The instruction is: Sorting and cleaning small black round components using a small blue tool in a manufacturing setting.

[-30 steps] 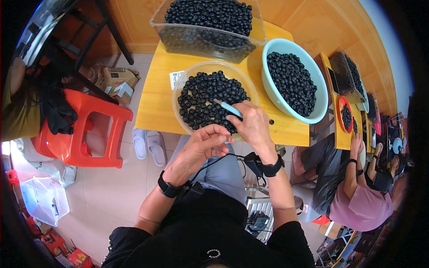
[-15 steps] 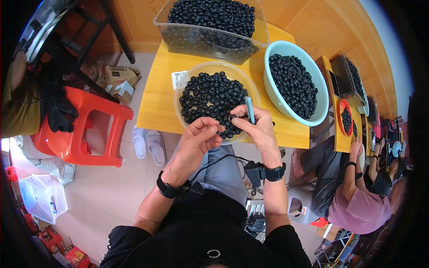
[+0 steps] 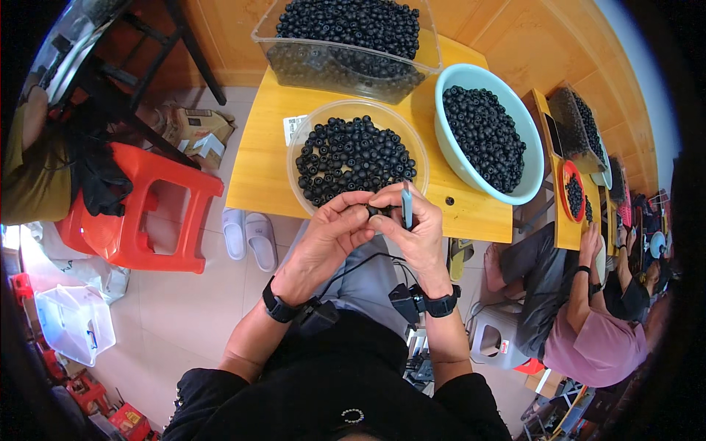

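Observation:
My left hand (image 3: pixel 334 231) and my right hand (image 3: pixel 413 234) meet at the near edge of a clear round tub (image 3: pixel 303 197). Pinched between the fingertips of both is a small black bead-like part (image 3: pixel 374 211). A slim blue-grey tool (image 3: pixel 407 207) also sticks up from my right hand, held among the fingers; its working end is hidden. Many loose black parts (image 3: pixel 353 151), round with a hole, lie in the tub just beyond my fingers.
A clear bin (image 3: pixel 353 84) full of black parts stands behind the tub. To its right is a pale blue basin (image 3: pixel 446 136) of them. One stray part (image 3: pixel 450 201) lies on the yellow table (image 3: pixel 478 220). A red stool (image 3: pixel 140 213) is at left; a co-worker (image 3: pixel 588 338) sits at right.
My hands have come together: the left fingertips, apart before, now pinch the black part with the right hand. The tool has turned more upright.

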{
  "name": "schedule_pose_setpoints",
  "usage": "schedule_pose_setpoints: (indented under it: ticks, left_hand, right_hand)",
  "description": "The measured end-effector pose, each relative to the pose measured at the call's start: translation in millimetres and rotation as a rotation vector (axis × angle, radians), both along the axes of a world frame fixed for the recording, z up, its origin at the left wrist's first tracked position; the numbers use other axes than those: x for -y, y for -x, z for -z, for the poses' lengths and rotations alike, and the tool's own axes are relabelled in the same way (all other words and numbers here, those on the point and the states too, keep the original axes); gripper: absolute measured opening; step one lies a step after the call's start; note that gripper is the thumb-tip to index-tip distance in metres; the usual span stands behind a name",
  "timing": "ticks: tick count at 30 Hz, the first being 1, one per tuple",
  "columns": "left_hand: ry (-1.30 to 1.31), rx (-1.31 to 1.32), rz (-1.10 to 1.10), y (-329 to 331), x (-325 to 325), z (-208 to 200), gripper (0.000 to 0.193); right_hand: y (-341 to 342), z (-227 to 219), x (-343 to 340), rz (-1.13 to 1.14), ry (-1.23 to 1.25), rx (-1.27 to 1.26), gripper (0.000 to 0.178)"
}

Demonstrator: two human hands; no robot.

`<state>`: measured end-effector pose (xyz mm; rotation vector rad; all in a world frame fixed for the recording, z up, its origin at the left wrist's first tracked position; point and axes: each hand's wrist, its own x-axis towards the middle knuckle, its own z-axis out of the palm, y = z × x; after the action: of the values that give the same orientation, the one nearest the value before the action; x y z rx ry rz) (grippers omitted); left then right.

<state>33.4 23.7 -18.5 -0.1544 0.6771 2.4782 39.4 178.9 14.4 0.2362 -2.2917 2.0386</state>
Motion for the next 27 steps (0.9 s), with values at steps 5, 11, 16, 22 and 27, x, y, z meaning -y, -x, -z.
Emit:
schedule_pose_setpoints:
  ticks: [5, 11, 16, 22, 27]
  left_hand:
    - [-0.086, 0.056, 0.034, 3, 3, 2, 0.019]
    - [-0.059, 0.006, 0.068, 7, 7, 7, 0.019]
    - [-0.023, -0.042, 0.051, 6, 8, 2, 0.016]
    - [0.067, -0.118, 0.064, 4, 9, -3, 0.014]
    - [0.067, -0.134, 0.073, 5, 10, -2, 0.013]
  right_hand:
    - [-5, -6, -10, 0.065, -0.113, -0.183, 0.019]
    - [-20, -15, -15, -0.008, -0.416, -0.158, 0.022]
    - [-20, -14, -17, -0.010, -0.504, -0.219, 0.020]
    - [-21, -18, -19, -0.019, -0.573, -0.222, 0.018]
    - [-22, -21, -18, -0.017, -0.597, -0.224, 0.018]
